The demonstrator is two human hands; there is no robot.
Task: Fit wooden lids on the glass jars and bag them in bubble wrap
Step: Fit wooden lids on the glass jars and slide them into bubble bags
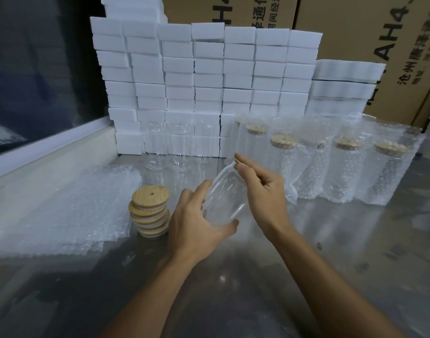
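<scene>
My left hand (197,223) grips a clear glass jar (225,196) by its base, tilted with its mouth pointing up and away. At the jar's mouth my right hand (260,189) pinches the rim with thumb and forefinger; no lid shows on it. A stack of round wooden lids (150,211), each with a small hole, stands just left of my left hand. A pile of flat bubble-wrap bags (70,211) lies further left. Three bare glass jars (177,147) stand at the back. Several lidded jars in bubble wrap (343,167) stand in a row to the right.
A wall of stacked white foam blocks (204,76) rises at the back of the steel table (331,252). Large cardboard boxes (380,45) stand behind and to the right. A dark window with a white sill (50,142) borders the left side.
</scene>
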